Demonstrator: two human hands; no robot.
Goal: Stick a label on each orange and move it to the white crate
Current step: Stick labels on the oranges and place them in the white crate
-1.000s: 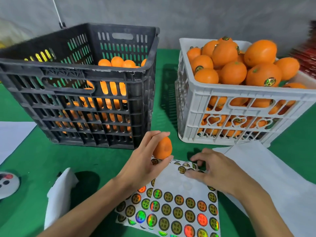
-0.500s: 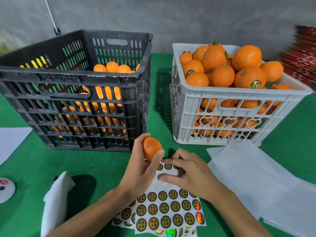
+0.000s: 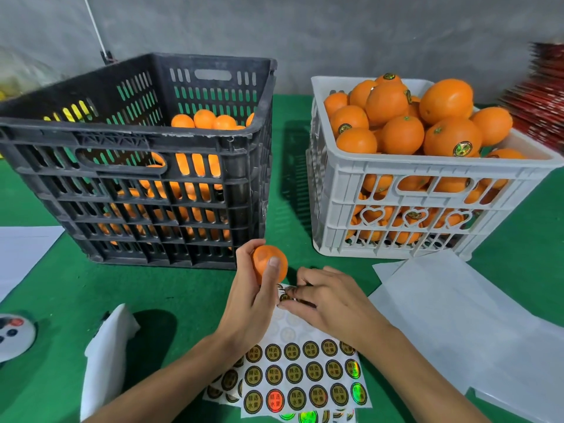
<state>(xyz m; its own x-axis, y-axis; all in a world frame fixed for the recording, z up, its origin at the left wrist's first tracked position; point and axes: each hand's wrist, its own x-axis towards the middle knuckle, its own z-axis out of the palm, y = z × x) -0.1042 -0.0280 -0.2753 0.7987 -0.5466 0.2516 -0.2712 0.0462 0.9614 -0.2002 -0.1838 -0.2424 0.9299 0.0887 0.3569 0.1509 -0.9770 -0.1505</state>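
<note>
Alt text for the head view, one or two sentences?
The left hand grips an orange while the right hand picks at a label on the sticker sheet. Behind stand a black crate and a heaped white crate.

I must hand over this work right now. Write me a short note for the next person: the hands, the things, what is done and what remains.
Left hand: holds one orange above the table, no label visible on it.
Right hand: fingertips on the top rows of the sticker sheet, picking at a label; whether one is lifted cannot be told.
Black crate: oranges still inside.
White crate: heaped above the rim, several oranges showing labels.
Done: many oranges labelled and moved.
Left: label the held orange, put it in the white crate, then go on with the black crate.
</note>
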